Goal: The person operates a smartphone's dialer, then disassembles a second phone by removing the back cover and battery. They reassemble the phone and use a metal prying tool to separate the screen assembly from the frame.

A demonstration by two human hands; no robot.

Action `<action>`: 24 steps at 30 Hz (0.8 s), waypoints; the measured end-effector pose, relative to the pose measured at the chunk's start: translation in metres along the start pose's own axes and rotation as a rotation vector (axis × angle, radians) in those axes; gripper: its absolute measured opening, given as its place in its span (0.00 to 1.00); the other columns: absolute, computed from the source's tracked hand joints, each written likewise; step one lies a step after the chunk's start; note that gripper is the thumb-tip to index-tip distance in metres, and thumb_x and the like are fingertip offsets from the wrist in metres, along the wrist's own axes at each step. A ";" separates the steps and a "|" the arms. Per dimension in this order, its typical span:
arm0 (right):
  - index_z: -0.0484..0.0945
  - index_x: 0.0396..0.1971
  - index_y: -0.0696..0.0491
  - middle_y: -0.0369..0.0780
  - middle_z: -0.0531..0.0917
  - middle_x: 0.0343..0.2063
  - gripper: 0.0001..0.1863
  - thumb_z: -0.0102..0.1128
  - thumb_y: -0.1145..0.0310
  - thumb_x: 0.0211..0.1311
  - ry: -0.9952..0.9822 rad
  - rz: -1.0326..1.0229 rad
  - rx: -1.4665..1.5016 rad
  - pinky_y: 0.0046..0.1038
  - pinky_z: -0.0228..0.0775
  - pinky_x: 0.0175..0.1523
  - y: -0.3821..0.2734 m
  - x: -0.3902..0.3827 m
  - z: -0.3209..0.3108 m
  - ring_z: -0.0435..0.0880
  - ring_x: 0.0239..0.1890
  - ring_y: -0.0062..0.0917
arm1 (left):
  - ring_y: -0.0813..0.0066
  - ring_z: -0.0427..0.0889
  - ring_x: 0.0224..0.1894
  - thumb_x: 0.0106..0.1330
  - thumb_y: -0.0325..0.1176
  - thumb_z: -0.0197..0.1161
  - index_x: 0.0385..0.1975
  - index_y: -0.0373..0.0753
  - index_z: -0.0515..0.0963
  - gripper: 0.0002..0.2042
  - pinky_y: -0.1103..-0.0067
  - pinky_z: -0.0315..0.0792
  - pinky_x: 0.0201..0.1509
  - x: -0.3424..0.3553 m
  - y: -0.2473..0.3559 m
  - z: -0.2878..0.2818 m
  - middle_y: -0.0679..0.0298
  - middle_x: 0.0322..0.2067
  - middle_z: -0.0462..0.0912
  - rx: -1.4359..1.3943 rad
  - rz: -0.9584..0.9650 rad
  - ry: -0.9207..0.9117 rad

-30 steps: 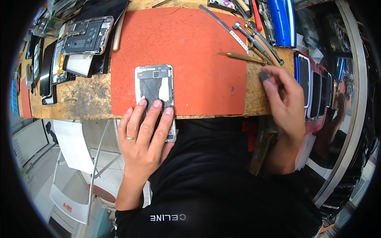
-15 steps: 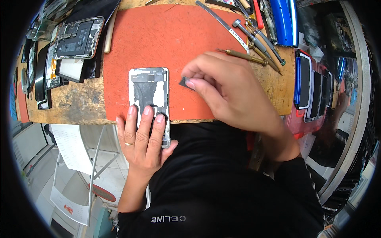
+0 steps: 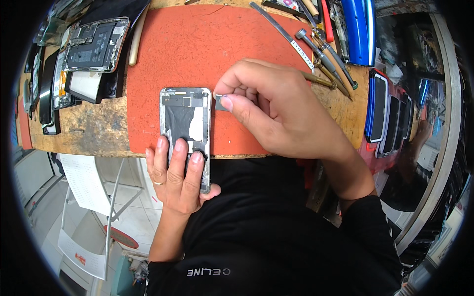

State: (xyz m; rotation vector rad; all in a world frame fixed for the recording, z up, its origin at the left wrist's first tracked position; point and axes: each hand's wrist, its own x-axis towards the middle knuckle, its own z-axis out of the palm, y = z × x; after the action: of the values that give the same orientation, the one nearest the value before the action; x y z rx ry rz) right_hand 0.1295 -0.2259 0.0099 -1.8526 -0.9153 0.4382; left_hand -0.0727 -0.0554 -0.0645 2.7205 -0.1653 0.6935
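Note:
An opened phone, its dark inside facing up within a pale frame, lies at the front edge of the orange-red mat, its lower end jutting past the edge. My left hand grips that lower end, fingers across the inside and thumb at the right edge. A ring circles one finger. Just right of the phone's upper corner, my right hand pinches a small dark flat piece between thumb and forefinger. The piece's exact kind is too small to tell, and a narrow gap separates it from the phone.
Screwdrivers and a flat metal blade lie at the mat's right. Another opened phone rests on a stack at the left. Phone frames stand at the bench's right end. A folding chair is below left.
My right hand has come left with the small dark piece, closer to the phone's upper right corner. The left hand keeps its grip on the phone.

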 end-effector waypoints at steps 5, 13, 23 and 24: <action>0.83 0.40 0.59 0.30 0.80 0.24 0.05 0.63 0.77 0.66 -0.015 0.091 0.086 0.13 0.63 0.27 0.001 0.002 0.002 0.73 0.24 0.07 | 0.38 0.72 0.68 0.78 0.62 0.43 0.61 0.43 0.77 0.31 0.46 0.58 0.74 0.000 0.000 -0.001 0.47 0.62 0.78 0.017 -0.006 -0.006; 0.84 0.39 0.59 0.31 0.83 0.25 0.04 0.63 0.77 0.66 0.003 0.031 0.117 0.12 0.65 0.28 0.006 0.006 0.004 0.76 0.25 0.06 | 0.39 0.72 0.67 0.77 0.63 0.42 0.60 0.44 0.77 0.31 0.47 0.59 0.73 0.001 0.000 0.000 0.48 0.62 0.77 -0.011 -0.010 0.012; 0.84 0.39 0.58 0.30 0.81 0.24 0.05 0.64 0.78 0.66 0.000 0.015 0.097 0.11 0.60 0.25 0.007 0.007 0.004 0.72 0.22 0.05 | 0.40 0.73 0.67 0.77 0.63 0.41 0.61 0.44 0.77 0.31 0.48 0.58 0.73 0.001 -0.001 -0.001 0.48 0.62 0.78 -0.008 -0.016 0.007; 0.84 0.39 0.58 0.30 0.81 0.24 0.05 0.64 0.78 0.66 -0.003 0.013 0.092 0.12 0.60 0.25 0.007 0.007 0.004 0.72 0.22 0.05 | 0.40 0.73 0.67 0.77 0.63 0.41 0.61 0.44 0.77 0.31 0.48 0.58 0.73 0.001 -0.001 -0.001 0.48 0.62 0.78 -0.015 -0.012 0.009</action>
State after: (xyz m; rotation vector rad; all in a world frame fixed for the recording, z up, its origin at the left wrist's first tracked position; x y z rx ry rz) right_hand 0.1340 -0.2200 0.0030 -1.7758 -0.8712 0.4828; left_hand -0.0721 -0.0544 -0.0637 2.7011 -0.1510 0.6983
